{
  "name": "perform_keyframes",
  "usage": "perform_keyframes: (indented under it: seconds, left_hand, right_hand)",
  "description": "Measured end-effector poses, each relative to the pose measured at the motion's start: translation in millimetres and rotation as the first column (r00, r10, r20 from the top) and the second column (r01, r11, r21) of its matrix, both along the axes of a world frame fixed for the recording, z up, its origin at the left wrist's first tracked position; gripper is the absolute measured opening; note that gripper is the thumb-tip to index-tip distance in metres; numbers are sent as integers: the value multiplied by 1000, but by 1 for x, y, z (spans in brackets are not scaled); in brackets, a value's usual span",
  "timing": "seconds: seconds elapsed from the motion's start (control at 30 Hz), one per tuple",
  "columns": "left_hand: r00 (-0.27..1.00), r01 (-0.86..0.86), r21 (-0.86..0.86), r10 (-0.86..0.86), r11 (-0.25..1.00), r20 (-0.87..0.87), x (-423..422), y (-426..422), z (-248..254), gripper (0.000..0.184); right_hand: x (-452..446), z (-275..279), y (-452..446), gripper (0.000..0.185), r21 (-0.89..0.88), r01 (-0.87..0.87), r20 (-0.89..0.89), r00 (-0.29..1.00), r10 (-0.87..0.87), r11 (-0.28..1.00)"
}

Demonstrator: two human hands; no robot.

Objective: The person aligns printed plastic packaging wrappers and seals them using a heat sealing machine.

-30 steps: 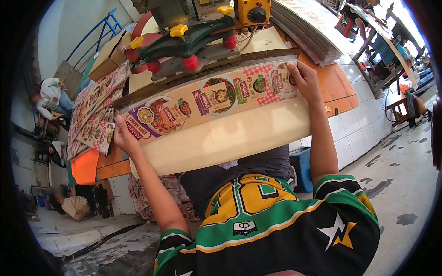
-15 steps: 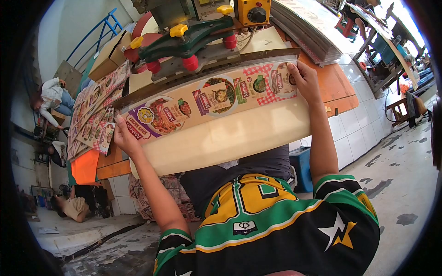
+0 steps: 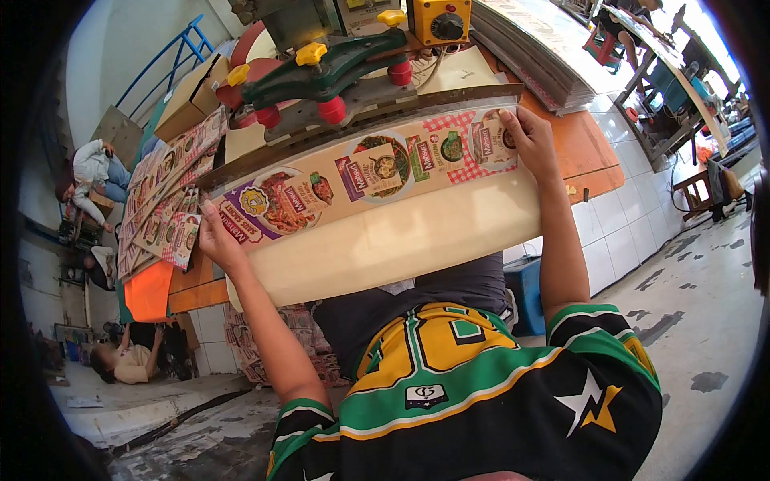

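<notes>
A long printed sheet [image 3: 330, 183] with food pictures and "Mahsuri" labels lies across a cream board [image 3: 401, 240] in front of me. My left hand [image 3: 220, 240] pinches the sheet's left end, thumb on top. At its right end my right hand [image 3: 531, 144] is closed on the corner, thumb over the print. The sheet's far edge sits along a dark metal bar [image 3: 297, 140]. Just beyond stands a machine with a green bracket [image 3: 333, 76], yellow knobs and red rubber feet.
Printed sheets [image 3: 164, 188] are piled on the left, with an orange sheet [image 3: 147, 290] below. A yellow control box [image 3: 439, 22] and a stack of boards [image 3: 545, 56] stand at the back. A blue bin [image 3: 527, 301] is near my leg. Other people sit at left and far right.
My hands and the printed sheet hold still. On the left, the two seated people have shifted their heads and arms slightly.
</notes>
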State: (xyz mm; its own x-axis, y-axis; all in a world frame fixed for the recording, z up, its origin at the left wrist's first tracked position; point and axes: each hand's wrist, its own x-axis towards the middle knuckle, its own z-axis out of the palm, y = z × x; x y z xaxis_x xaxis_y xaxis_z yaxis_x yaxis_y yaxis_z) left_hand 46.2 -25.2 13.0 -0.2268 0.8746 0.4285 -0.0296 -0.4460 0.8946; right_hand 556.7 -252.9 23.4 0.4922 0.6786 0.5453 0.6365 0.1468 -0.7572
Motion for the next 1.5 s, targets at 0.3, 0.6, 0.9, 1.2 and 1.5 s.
perform_keyframes:
  seconds: [0.3,0.6,0.9,1.2,1.5]
  left_hand:
    - [1000,30,10,-30,999,1,-1,1,-1,41]
    - [999,26,10,-26,1000,29,3,-4,4,41]
    - [999,23,3,-23,1000,27,2,-2,2,41]
    - [1000,-3,-1,3,1000,1,0,-1,-1,40]
    - [1000,17,5,-17,1000,11,0,-1,0,41]
  right_hand:
    - [3,-3,1,41,3,-17,-19,1000,17,1000]
    - [-1,0,0,40,8,-7,-14,1000,7,1000]
    - [0,-1,0,40,9,-18,-21,1000,19,1000]
    - [1,0,0,42,13,-4,6,1000,4,1000]
    - [-1,0,0,41,14,-4,0,1000,4,1000]
